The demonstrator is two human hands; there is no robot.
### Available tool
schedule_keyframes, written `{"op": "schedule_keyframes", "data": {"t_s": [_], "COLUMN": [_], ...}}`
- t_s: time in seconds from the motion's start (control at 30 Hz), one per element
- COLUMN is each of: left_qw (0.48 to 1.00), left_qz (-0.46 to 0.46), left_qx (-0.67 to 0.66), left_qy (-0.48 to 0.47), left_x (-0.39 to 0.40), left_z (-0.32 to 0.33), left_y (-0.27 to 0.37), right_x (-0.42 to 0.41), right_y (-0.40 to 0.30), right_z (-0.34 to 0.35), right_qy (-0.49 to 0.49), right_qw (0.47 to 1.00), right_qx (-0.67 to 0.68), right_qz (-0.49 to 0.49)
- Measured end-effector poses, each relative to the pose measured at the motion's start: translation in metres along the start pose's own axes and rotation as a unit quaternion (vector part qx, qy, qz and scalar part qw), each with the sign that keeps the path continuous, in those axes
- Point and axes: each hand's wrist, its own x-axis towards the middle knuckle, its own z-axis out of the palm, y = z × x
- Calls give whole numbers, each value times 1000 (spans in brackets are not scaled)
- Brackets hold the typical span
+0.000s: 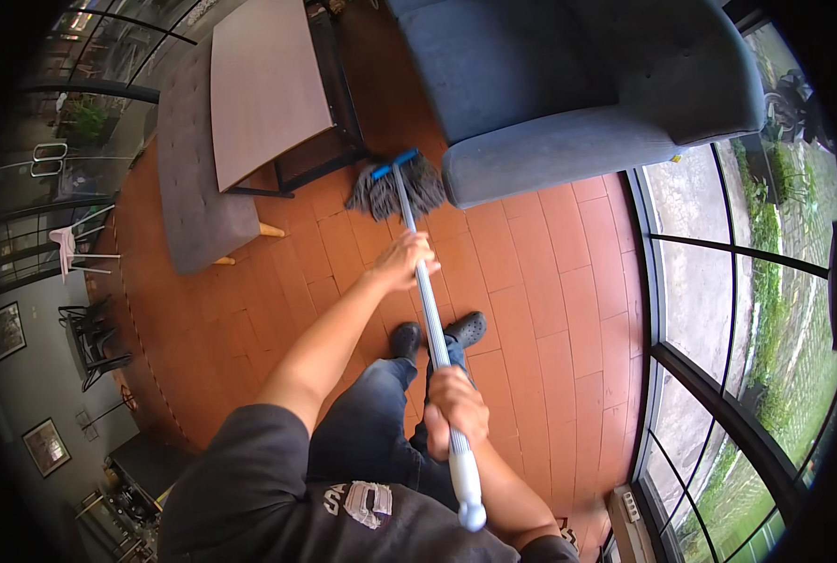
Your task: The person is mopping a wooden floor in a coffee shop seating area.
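Note:
Both of my hands grip the long pale metal handle (429, 310) of a string mop. My left hand (405, 262) is wrapped around it partway down, nearer the mop head. Closer to my body, my right hand (456, 409) is closed around the upper shaft, just below the white plastic end grip (465, 485). At the far end, the mop's grey strands (390, 193) lie spread on the terracotta tile floor (531, 281) under a blue clamp (394, 165). The strands reach close to the front corner of a blue-grey sofa's arm; whether they touch it I cannot tell.
The blue-grey upholstered sofa (552, 151) stands ahead on the right. Ahead on the left are a wood-topped table (270, 91) with a black metal frame and a tufted grey bench (204, 211) on wooden legs. Black-framed windows (692, 281) line the right side. A white high chair (66, 246) stands far left.

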Motion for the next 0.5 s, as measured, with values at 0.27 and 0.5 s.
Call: {"op": "schedule_keyframes", "data": {"t_s": [0.27, 0.5], "left_qw": [983, 984], "left_qz": [-16, 68], "left_qx": [-181, -144], "left_qy": [17, -83], "left_x": [48, 60], "left_z": [7, -9], "left_y": [67, 56], "right_x": [62, 44], "right_y": [-64, -58], "right_z": [-30, -11], "right_qy": [4, 77], "right_qw": [998, 996], "right_qx": [-44, -46], "right_qz": [53, 14]}}
